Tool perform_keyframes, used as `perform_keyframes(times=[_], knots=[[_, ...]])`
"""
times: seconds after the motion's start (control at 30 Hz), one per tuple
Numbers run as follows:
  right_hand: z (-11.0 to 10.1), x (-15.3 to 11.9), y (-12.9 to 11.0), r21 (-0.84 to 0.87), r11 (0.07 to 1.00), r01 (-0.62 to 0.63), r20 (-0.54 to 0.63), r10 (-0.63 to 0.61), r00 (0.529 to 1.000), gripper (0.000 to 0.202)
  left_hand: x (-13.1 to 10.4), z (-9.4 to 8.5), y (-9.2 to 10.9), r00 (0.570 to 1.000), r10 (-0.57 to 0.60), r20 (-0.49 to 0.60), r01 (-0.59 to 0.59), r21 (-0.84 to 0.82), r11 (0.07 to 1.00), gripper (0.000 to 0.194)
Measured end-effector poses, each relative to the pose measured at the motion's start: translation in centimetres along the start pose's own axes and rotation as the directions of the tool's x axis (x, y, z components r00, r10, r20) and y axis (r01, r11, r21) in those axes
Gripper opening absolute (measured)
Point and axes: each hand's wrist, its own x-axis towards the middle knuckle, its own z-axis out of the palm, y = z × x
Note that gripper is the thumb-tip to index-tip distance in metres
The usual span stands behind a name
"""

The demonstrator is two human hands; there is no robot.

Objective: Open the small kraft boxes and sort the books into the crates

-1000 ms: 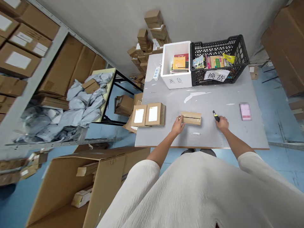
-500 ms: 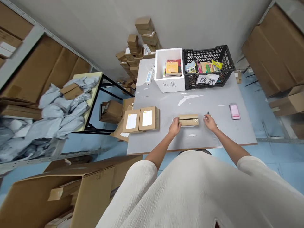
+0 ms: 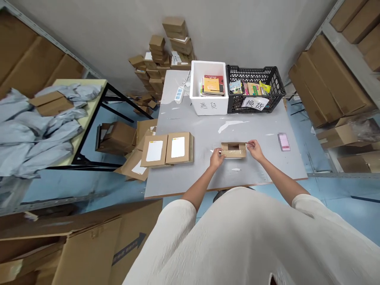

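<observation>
Just right of centre in the head view, a small cardboard box [image 3: 237, 153] lies on the table [image 3: 192, 180], its long axis running left to right across the frame and a gap along its top. The left hand [image 3: 217, 158] has its grip closed on the box's left end, so the box extends rightward from that grip. The right hand [image 3: 255, 150] is at the upper right corner, fingers bent together; whether they pinch the cardboard, I cannot tell. Both hands are about equally near.

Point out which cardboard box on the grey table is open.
The small box between the left hand and right hand: its top gapes, while the two white-labelled boxes are closed.
</observation>
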Motion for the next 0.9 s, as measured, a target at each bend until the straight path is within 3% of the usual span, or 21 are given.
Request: perform_keyframes(times=[0.1, 0.2, 0.37, 0.47, 0.5, 0.57, 0.63, 0.8, 0.9], knots=[[0.1, 1.4, -0.3, -0.059, 0.998, 0.033, 0.063, -0.029, 0.998, 0.049, -0.1, -0.2, 0.2, 1.0, 0.006, 0.001, -0.006, 0.014, 1.0, 0.037], [0.3, 2.7, -0.4, -0.223, 0.971, 0.09, 0.158, -0.055, 0.986, 0.055, -0.2, -0.4, 0.5, 1.0, 0.005, 0.007, -0.005, 0.019, 1.0, 0.036], [0.6, 4.2, -0.6, -0.46, 0.883, 0.096, 0.269, 0.035, 0.963, 0.056, -1.0, -0.9, 1.0, 0.999, 0.043, 0.0, -0.043, 0.035, 0.998, 0.029], [0.7, 4.7, -0.6, -0.509, 0.859, 0.062, 0.285, 0.1, 0.953, 0.055, -2.1, -1.3, 1.1, 0.992, 0.111, -0.062, -0.108, 0.045, 0.993, 0.008], [0.7, 4.7, -0.6, -0.523, 0.851, 0.05, 0.281, 0.116, 0.953, 0.055, -2.5, -1.5, 1.1, 0.989, 0.127, -0.07, -0.124, 0.051, 0.991, 0.009], [0.8, 4.7, -0.6, -0.548, 0.836, 0.039, 0.273, 0.134, 0.953, 0.054, -3.2, -1.8, 0.9, 0.988, 0.149, -0.036, -0.146, 0.077, 0.986, 0.015], [1.1, 4.5, -0.6, -0.563, 0.825, 0.043, 0.271, 0.135, 0.953, 0.054, -3.7, -2.1, 0.7, 0.985, 0.166, 0.043, -0.171, 0.135, 0.976, 0.009], [2.3, 3.4, -1.0, -0.605, 0.795, 0.038, 0.243, 0.139, 0.96, 0.064, -3.2, -2.2, 1.1, 0.961, 0.206, 0.187, -0.259, 0.336, 0.906, 0.055], [3.1, 2.8, -1.5, -0.641, 0.768, 0.0, 0.217, 0.18, 0.959, 0.075, -2.0, -1.9, 2.1, 0.931, 0.233, 0.28, -0.331, 0.379, 0.864, 0.058]])
